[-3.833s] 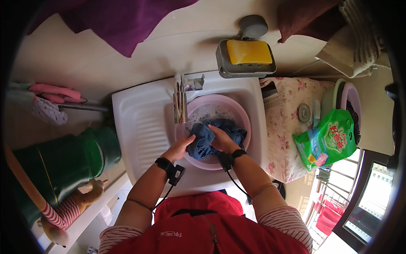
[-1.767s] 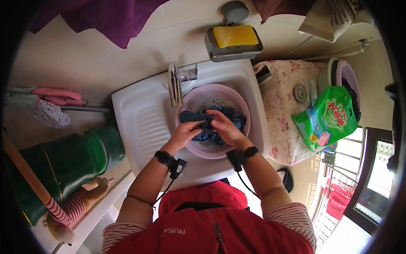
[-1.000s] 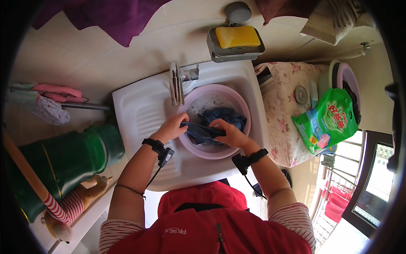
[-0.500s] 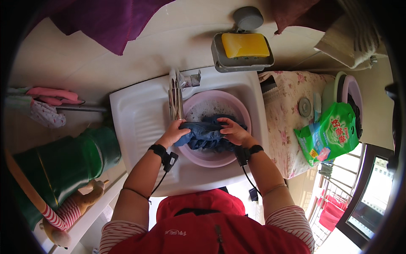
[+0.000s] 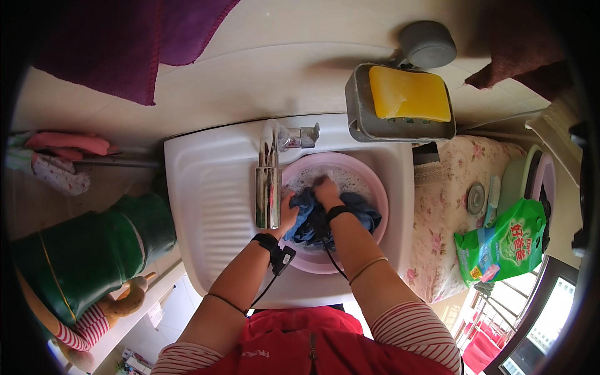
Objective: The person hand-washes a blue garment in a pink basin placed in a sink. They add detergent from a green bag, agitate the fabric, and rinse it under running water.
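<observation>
- Both hands down in the pink basin [image 5: 375,206], which sits in the white sink [image 5: 206,212] under the chrome tap [image 5: 269,187].
- Left hand [image 5: 287,215]: grip closed on the near-left edge of the blue cloth [image 5: 359,215], fingers bunched into it.
- Right hand [image 5: 325,190]: grip closed too, pressing a fold of the cloth toward the far side of the basin.
- Cloth is wet, crumpled, sitting in sudsy water [image 5: 353,181] – so soaking & soaping look done; I'd say scrubbing is mid-way.
- Left to do, by my guess: rinse, wring, lift out. No water seen running from the tap.
- Yellow soap bar [image 5: 409,94] rests in its grey dish on the wall; green detergent bag [image 5: 503,247] lies on the floral-covered unit, well apart from the hands.
</observation>
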Demonstrator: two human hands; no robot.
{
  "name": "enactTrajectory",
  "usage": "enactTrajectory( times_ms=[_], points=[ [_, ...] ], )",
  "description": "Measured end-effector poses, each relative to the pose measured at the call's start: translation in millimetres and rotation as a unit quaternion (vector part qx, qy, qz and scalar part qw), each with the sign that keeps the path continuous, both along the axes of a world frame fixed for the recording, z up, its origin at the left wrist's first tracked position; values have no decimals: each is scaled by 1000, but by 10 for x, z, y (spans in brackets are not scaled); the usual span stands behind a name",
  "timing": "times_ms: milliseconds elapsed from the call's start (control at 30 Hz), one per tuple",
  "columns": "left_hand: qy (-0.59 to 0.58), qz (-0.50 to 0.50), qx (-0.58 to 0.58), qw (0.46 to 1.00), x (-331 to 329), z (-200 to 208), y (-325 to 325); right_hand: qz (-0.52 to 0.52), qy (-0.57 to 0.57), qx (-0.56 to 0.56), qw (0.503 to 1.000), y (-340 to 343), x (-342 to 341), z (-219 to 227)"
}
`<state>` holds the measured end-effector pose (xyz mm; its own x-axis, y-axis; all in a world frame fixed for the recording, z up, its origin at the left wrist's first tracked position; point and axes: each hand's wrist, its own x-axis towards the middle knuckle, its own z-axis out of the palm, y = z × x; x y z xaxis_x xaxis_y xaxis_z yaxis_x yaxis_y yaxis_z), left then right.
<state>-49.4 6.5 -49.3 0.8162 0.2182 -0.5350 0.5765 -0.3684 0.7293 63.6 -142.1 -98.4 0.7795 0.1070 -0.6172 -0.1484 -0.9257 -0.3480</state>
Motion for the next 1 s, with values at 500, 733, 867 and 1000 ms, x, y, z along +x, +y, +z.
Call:
enactTrajectory(
  times_ms=[500, 733, 867, 1000],
  points=[
    [160, 242, -316, 903, 281, 625, -230, -44, -199, 261, 944, 135, -547, 1158],
    [169, 266, -391, 865, 269, 524, -221, 99, -298, 119, 942, 136, -605, 1197],
    [43, 235, -301, 923, 197, 456, -201, -19, -126, 222, 967, 200, -616, 1187],
    [113, 200, -304, 925, 149, 415, -153, 20, -115, 144, 983, 98, -457, 1002]
  ],
)
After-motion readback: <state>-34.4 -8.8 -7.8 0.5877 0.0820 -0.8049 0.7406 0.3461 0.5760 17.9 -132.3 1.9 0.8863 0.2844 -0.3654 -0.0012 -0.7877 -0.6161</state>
